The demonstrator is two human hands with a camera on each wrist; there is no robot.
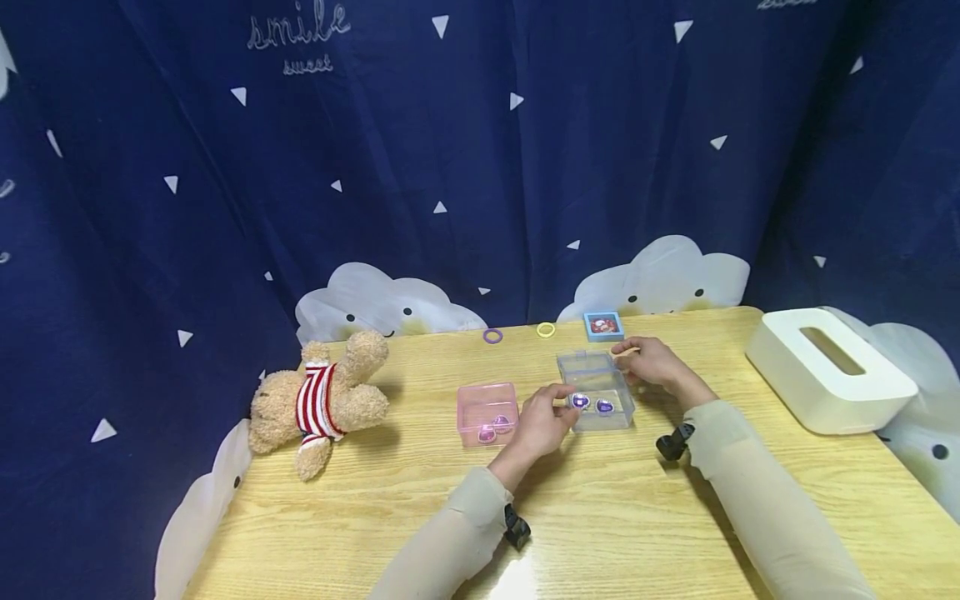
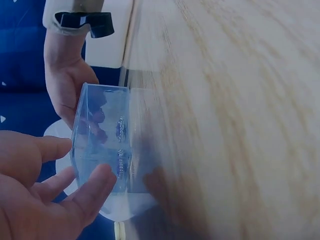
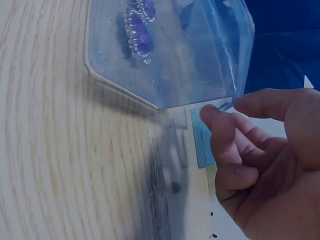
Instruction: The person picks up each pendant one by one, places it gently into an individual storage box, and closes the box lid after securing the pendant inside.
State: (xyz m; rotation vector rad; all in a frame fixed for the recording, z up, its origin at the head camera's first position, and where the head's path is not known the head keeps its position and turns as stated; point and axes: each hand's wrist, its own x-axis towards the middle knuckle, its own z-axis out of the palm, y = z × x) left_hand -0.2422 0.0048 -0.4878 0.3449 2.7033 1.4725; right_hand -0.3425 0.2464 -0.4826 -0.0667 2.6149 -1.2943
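A clear bluish plastic box (image 1: 600, 423) stands on the table with its lid (image 1: 586, 362) tilted back. Two purple gems (image 1: 604, 407) with sparkling edges lie inside. At the box's left side is my left hand (image 1: 543, 418), its fingertips (image 2: 102, 175) against the wall and fairly straight. My right hand (image 1: 654, 363) is at the far right of the box; in the right wrist view its thumb and forefinger pinch the corner of the lid. Left of the hands sits a pink clear box (image 1: 487, 402) with two pink gems (image 1: 487, 434) in it.
Behind the boxes lie a purple ring (image 1: 492, 336), a yellow ring (image 1: 546, 330) and a small blue-framed square (image 1: 603, 326). A teddy bear (image 1: 318, 406) in a striped shirt lies at the left. A white tissue box (image 1: 828, 371) stands at the right, before a dark blue curtain (image 1: 480, 167).
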